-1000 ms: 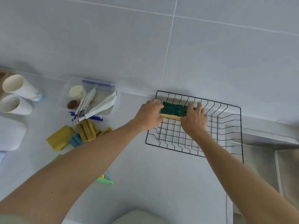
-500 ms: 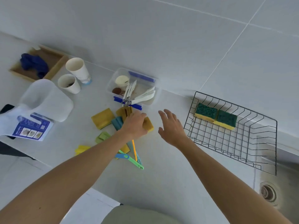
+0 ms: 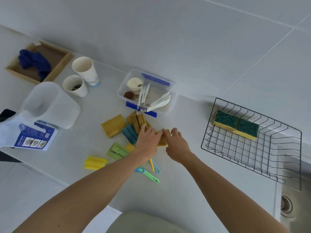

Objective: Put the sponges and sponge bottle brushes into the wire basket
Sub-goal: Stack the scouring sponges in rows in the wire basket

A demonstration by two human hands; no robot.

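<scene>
Right hand (image 3: 176, 147) moved from mid-air onto yellow sponge (image 3: 162, 140) — left hand (image 3: 147, 142) shifted beside it, both now touching it on the counter (image 3: 185, 174).

both hands (image 3: 147, 142) on yellow sponge (image 3: 162, 140)

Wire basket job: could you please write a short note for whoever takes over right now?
Left hand and right hand: both on a yellow sponge in the pile on the counter; grip unclear.
Done: two green-topped sponges lie side by side in the wire basket.
Left: other sponges and the sponge bottle brushes beside the hands.
</scene>
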